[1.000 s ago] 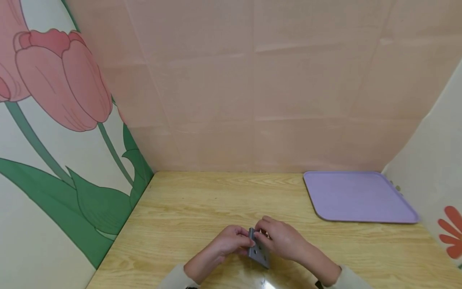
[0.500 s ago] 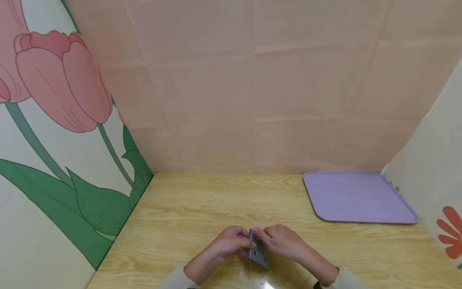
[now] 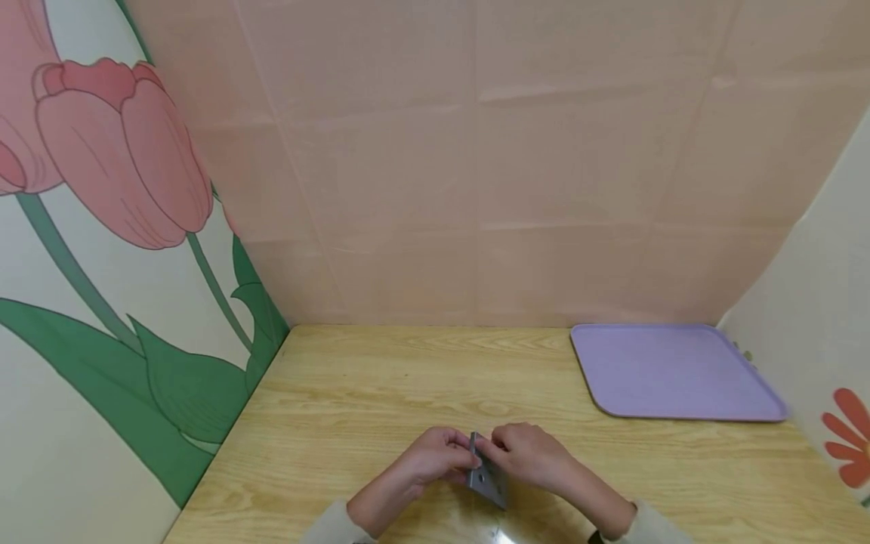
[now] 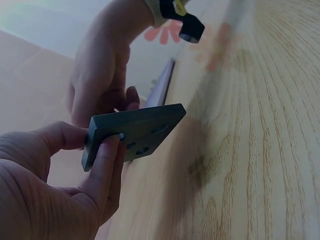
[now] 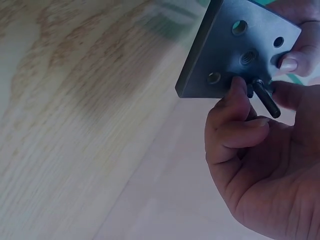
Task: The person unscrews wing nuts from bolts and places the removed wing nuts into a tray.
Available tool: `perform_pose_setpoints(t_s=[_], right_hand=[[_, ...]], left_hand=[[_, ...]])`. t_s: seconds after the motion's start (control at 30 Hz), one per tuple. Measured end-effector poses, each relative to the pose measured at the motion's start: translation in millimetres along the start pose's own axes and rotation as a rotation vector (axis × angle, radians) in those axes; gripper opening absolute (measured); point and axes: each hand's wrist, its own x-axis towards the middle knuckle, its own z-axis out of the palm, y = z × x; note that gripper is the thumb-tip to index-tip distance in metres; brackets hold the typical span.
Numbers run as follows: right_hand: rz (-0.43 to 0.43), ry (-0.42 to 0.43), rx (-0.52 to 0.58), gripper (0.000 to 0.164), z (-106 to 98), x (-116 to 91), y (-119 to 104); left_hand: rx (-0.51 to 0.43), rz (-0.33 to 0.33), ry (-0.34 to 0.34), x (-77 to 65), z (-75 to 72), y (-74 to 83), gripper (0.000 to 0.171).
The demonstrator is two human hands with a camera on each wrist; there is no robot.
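Note:
A grey metal plate (image 3: 485, 483) with several holes is held tilted just above the table's near part. My left hand (image 3: 435, 457) grips its left edge, thumb on one face and fingers on the other. One left fingertip presses beside a small round bolt end (image 4: 122, 136) on the far face. On the near face, a dark bolt shank (image 5: 267, 100) sticks out of the plate near its edge. My right hand (image 3: 533, 457) has its curled fingers and thumb on either side of this shank, pinching at its base. A small dark part beside the shank is mostly hidden by the fingers.
A purple tray (image 3: 680, 370) lies at the back right of the wooden table (image 3: 360, 393). A pink covering (image 3: 476, 151) closes the back, and a tulip-printed panel (image 3: 122, 151) stands along the left.
My right hand has come slightly lower, and its thumb moved across the plate's upper part, then curled back. The left hand and the plate stay nearly still.

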Motion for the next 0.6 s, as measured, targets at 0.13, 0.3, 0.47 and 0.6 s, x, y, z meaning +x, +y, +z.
perform_pose_setpoints(t_s=[0.13,0.3,0.47,0.6], right_hand=[[-0.059,0.034,-0.06,0.033,-2.2,-0.4,2.3],[-0.163,0.104,-0.175,0.026,-3.2,-0.5,4.4],[-0.289,0.189,-0.286,0.02,-4.0,-1.2,4.9],[-0.353,0.235,-0.335,0.017,-4.7,-2.0,4.1]], left_hand=[[-0.003,0.012,-0.007,-0.6,-1.0,-0.2,0.019],[-0.018,0.025,0.011,0.7,0.7,-1.8,0.019],[-0.027,0.03,0.025,2.2,1.6,-2.5,0.019],[-0.029,0.034,0.028,2.7,1.6,-3.2,0.019]])
